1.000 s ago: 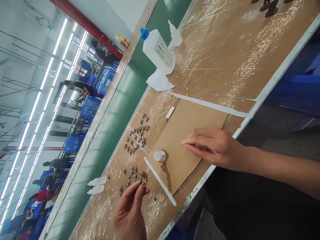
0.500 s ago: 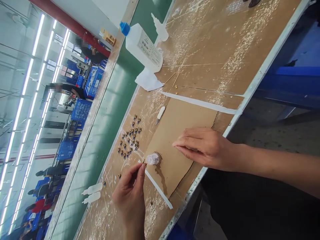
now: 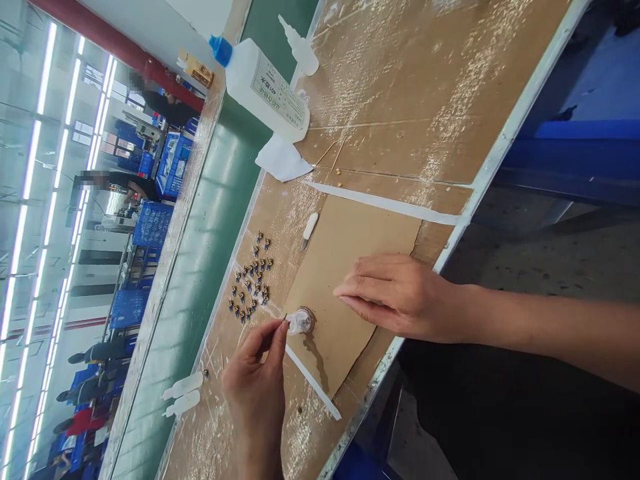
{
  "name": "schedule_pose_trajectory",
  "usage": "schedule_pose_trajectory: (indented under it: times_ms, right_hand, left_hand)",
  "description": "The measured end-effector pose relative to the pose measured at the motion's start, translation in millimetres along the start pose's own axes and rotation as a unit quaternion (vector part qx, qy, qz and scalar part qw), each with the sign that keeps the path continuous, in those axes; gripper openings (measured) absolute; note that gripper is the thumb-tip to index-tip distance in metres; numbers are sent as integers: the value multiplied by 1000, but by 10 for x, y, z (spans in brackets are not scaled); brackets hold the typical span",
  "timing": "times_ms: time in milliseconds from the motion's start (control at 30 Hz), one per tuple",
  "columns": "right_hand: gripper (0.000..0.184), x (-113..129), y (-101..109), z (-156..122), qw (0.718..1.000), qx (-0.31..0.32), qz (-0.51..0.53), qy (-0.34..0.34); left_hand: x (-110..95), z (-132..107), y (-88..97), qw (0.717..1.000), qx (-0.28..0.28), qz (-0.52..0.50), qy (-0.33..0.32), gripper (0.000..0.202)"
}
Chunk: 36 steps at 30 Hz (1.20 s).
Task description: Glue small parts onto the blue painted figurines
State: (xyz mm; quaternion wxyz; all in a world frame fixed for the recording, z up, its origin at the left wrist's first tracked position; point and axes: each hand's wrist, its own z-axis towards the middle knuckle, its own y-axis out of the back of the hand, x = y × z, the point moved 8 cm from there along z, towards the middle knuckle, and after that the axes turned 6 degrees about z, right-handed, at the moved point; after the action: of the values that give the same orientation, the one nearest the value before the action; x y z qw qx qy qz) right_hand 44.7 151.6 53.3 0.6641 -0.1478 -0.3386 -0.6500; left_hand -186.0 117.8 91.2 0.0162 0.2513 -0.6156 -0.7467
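While the long brown workbench [image 3: 400, 87] with its glossy, scratched top runs away up the frame, a green strip borders its far edge and a pale metal trim its near one. On it, a flat sheet of tan cardboard [image 3: 345, 233] lies close to the near edge, framed by two strips of white tape [image 3: 390, 205].

And there's the right hand [image 3: 395, 293]: palm down on the cardboard, fingers straight and together, gripping nothing. The left hand [image 3: 257, 390] comes up from the bottom, thumb and forefinger pinched on a tiny dark piece [image 3: 285, 318], too small to make out further. That piece sits right at the fingertips, just beside a small clear round pot [image 3: 300, 321] standing on the cardboard's left edge.

Further up, a big white plastic bottle with a blue cap [image 3: 265, 93] stands with a white paper scrap [image 3: 280, 161] at its foot. Two small white dropper bottles [image 3: 183, 387] lie left of the left hand. A white-handled blade [image 3: 309, 229] rests by the cardboard's far corner. Beside it, a cluster of tiny blue-and-gold pieces [image 3: 250, 280] is spread on the bench, near the pot.
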Motion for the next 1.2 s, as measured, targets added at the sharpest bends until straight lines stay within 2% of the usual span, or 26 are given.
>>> schedule_pose_trajectory:
  times_ms: [400, 633, 700, 800, 900, 1067, 1133, 1200]
  right_hand:
    - [19, -3, 1, -1, 1000, -2, -2, 0]
    - [18, -8, 2, -8, 1000, -8, 4, 1]
    - [17, -17, -3, -18, 1000, -9, 8, -1]
    - [15, -28, -2, -35, 1000, -10, 13, -2]
    - [12, -30, 2, -44, 1000, -7, 15, -2]
    - [10, -5, 20, -43, 1000, -14, 5, -1]
    - [11, 17, 15, -47, 1000, -13, 3, 3]
    - [12, 23, 0, -55, 1000, -7, 7, 0]
  left_hand:
    - [-93, 21, -26, 999, 19, 17, -25, 25]
    - [-96, -9, 1, 999, 23, -13, -30, 24]
    - [-59, -46, 35, 999, 17, -49, -9, 25]
    - [95, -167, 149, 992, -32, -103, 65, 30]
    - [341, -390, 222, 973, -82, -161, 145, 30]
    - [827, -862, 102, 903, -111, -339, 241, 24]
    - [964, -1028, 39, 890, -113, -359, 257, 21]
    - [1069, -1158, -16, 889, -111, -357, 264, 19]
